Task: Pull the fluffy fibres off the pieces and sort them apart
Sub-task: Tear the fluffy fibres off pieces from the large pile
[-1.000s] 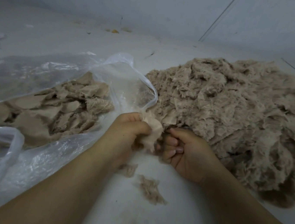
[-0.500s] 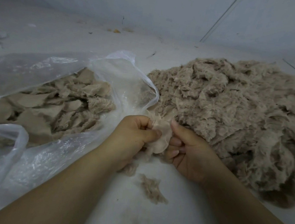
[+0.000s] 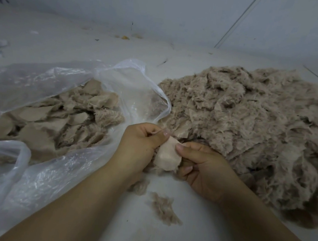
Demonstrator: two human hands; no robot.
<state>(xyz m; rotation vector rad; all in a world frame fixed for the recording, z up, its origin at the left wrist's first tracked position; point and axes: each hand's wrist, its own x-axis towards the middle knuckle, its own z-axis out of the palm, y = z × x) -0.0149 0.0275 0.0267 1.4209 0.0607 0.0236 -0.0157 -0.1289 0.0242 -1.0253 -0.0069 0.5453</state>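
While between both: pale piece (image 3: pixel 167 154) | left hand (image 3: pixel 141 144) pinches | right hand (image 3: pixel 204 168) pinches

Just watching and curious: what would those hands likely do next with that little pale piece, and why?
Probably pull apart: both the left hand and right hand pinch the pale piece, fluff hangs beneath it, and loose tufts already lie on the floor below.

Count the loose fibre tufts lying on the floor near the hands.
2: one tuft between the forearms, one under the left wrist. A fainter wisp nearer the camera may be another.
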